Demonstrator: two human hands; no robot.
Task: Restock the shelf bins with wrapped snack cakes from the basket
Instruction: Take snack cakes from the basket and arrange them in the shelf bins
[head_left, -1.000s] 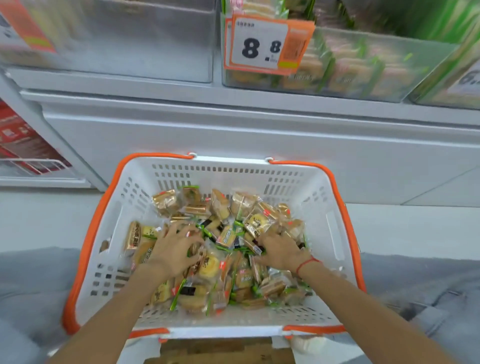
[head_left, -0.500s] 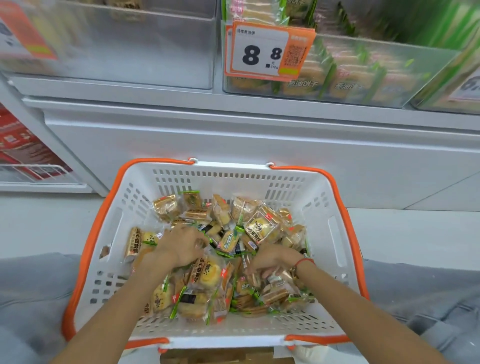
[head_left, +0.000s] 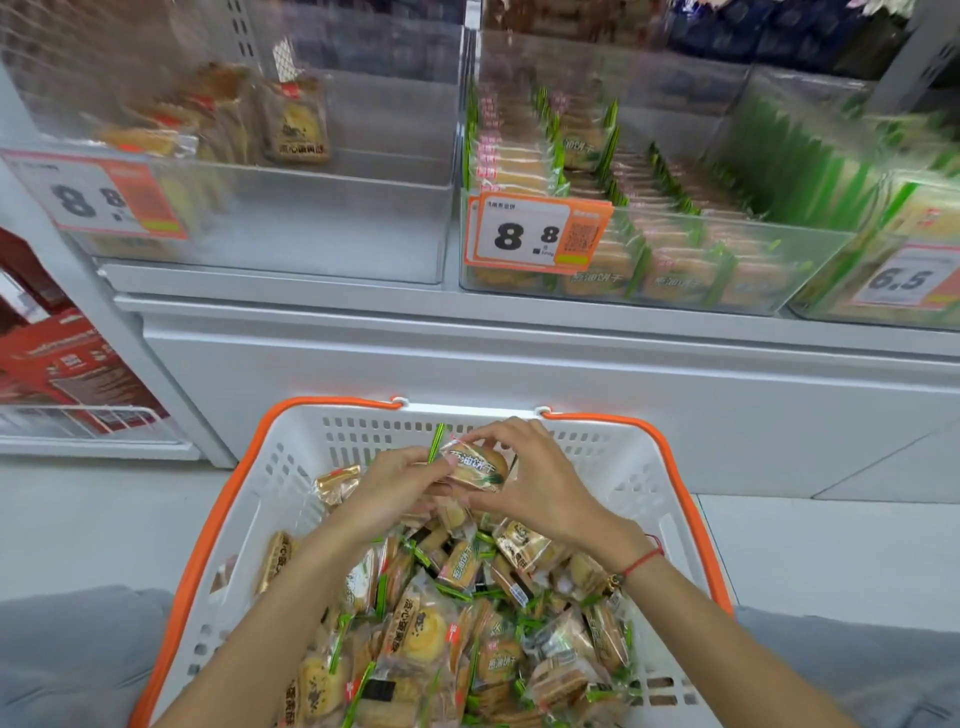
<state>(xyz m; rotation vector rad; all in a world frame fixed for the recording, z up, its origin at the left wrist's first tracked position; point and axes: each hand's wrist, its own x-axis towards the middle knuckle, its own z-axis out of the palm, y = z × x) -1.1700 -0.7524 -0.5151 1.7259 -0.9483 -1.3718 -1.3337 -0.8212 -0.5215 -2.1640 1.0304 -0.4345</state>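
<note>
- Both hands have risen from the pile; my left hand (head_left: 395, 486) and right hand (head_left: 535, 480) pinch one snack cake (head_left: 475, 467) between fingertips.
- Light, crinkly, probably crushable: I'd grip wrapper edges.

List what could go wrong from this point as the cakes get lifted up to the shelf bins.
1. Both the left hand and right hand pinch a green-edged cake by its slick wrapper; it might slip back into the basket.
2. The basket holds mixed kinds, so a cake could land in the wrong bin: green-edged ones belong in the middle bin, not the left bin.
</note>
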